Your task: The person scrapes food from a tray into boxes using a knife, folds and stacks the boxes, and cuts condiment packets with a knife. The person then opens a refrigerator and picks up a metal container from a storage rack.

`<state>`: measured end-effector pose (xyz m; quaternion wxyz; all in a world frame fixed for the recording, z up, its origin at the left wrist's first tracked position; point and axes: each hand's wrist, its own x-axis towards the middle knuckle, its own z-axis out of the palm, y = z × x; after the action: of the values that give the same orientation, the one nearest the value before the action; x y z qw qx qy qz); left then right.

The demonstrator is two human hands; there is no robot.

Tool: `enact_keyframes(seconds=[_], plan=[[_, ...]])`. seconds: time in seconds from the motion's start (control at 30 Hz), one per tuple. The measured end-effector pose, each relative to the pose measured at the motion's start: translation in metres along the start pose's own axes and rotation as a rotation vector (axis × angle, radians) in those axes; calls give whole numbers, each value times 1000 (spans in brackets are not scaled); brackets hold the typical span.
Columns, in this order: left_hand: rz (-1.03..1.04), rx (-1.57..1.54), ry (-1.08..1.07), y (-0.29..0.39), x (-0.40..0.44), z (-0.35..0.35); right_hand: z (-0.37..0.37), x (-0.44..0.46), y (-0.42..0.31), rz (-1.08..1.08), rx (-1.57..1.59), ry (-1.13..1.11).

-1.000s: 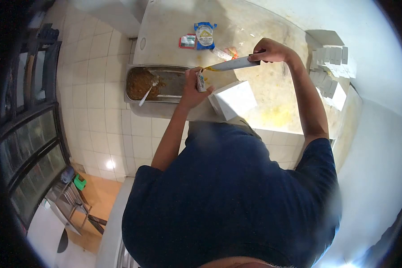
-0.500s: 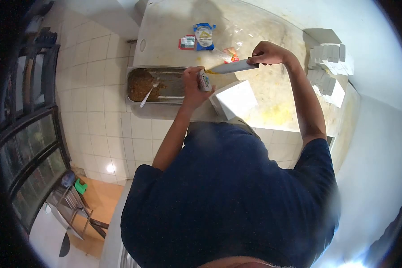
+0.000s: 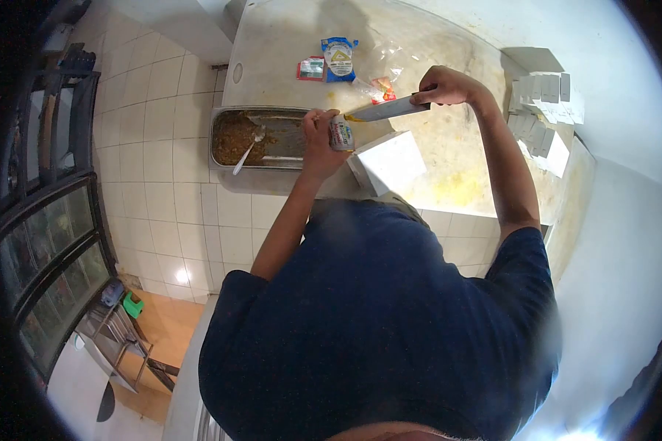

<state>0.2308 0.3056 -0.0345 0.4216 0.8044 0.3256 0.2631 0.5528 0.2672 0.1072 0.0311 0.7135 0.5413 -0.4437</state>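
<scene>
Printed container (image 3: 342, 134) has turned in the left grip (image 3: 318, 151) since the earlier frame; more label shows now. From the left: long metal tray (image 3: 283, 126) on the table (image 3: 456, 158), brown food (image 3: 230, 141) heaped at its left end, spoon (image 3: 247, 153) leaning there, handle across the near rim. Red packet (image 3: 310, 68) beyond the tray, beside a blue packet (image 3: 340, 60). Left grip closed round the container, at the tray's right end. Knife (image 3: 390, 109) slants rightward, its yellow-smeared tip at the container's upper edge; contact unclear. White box (image 3: 391, 163) nearer the body. Right grip (image 3: 443, 87) clenched on the knife's dark handle. Far right, several small pale boxes (image 3: 535, 134) clustered near the wall.
</scene>
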Motion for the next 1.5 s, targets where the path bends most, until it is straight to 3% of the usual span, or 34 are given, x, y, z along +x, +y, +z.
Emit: enact_keyframes(seconds=[0.5,0.7,0.8,1.3,1.5], plan=[[35,109,66,11,4,2,-15,1,-26,-9,-330,119],[55,88,54,13,2,2,-28,-2,-44,25,-506,46],[32,59,30,11,0,5,-25,-7,-43,-29,-459,158],[-11,35,-5,17,0,10,-32,-13,-77,146,-549,97],[-4,19,-24,12,1,9,-32,-12,-66,106,-575,160]])
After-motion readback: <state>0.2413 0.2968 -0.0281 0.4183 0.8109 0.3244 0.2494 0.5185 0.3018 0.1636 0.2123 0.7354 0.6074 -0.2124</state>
